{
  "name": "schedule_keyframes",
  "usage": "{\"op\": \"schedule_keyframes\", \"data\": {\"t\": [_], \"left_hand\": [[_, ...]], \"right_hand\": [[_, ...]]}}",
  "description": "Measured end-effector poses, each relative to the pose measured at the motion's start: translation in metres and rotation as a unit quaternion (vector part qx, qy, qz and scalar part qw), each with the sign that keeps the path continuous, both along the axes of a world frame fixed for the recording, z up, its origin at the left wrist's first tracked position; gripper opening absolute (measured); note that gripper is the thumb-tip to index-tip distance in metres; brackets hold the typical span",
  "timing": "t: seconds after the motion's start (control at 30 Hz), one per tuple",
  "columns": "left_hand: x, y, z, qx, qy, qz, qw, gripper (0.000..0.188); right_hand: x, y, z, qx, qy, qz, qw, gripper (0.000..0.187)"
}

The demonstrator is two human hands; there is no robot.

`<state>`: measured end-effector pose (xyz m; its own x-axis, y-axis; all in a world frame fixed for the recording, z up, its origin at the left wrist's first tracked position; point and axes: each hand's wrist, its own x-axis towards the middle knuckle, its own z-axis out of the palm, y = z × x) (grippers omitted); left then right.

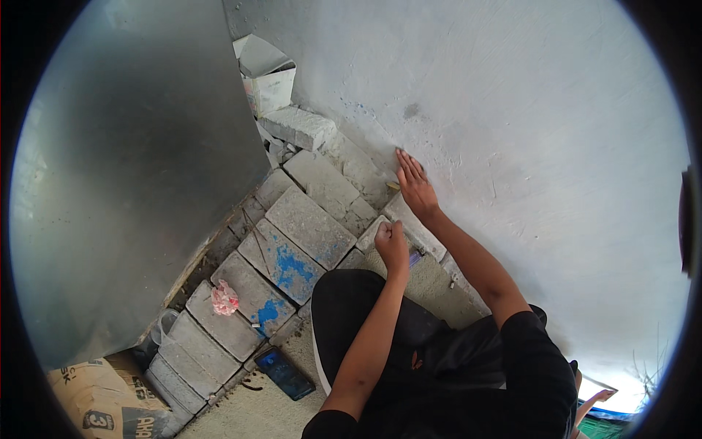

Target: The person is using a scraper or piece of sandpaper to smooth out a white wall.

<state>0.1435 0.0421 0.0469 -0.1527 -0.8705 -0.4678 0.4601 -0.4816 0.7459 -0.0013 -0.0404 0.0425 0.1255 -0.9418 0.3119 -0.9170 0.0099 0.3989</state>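
Note:
My right hand [417, 189] rests against the foot of the grey plastered wall [504, 139], its fingers stretched out and pressed flat near the corner with the floor. Nearer to me, my left hand [393, 247] is closed with the fingers curled in; what it holds, if anything, is hidden. A small purple thing [414, 259] shows just right of the left wrist. Under and beside both hands lie pale blocks [420, 225] along the wall. A yellowish bit [393, 186] sits on the ground by the right fingertips.
Paving blocks [311, 227], some splashed blue, run diagonally at left beside a large grey panel [139, 168]. A crumpled pink wrapper [224, 298], a phone [285, 373] and a cardboard box [106, 399] lie nearby. A white carton [269, 86] stands at the back. Another person's hand [604, 395] shows lower right.

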Motion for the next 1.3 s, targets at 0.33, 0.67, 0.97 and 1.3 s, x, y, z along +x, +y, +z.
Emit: {"op": "schedule_keyframes", "data": {"t": [0.33,0.67,0.97,1.3], "left_hand": [[-0.005,-0.004,-0.003,-0.029,-0.1,-0.022,0.994,0.024],[-0.003,-0.008,-0.012,0.01,-0.066,-0.019,0.998,0.022],[-0.003,0.005,0.006,-0.025,0.015,-0.153,0.988,0.023],[0.007,0.058,0.036,-0.084,0.024,-0.532,0.842,0.051]], "right_hand": [[-0.01,0.008,0.0,-0.012,0.005,0.001,1.0,0.02],[-0.02,0.105,0.038,0.068,-0.037,-0.028,0.997,0.038],[0.0,0.27,0.089,0.093,-0.528,-0.187,0.823,0.019],[0.016,0.299,0.079,0.034,-0.806,-0.058,0.588,0.024]]}}
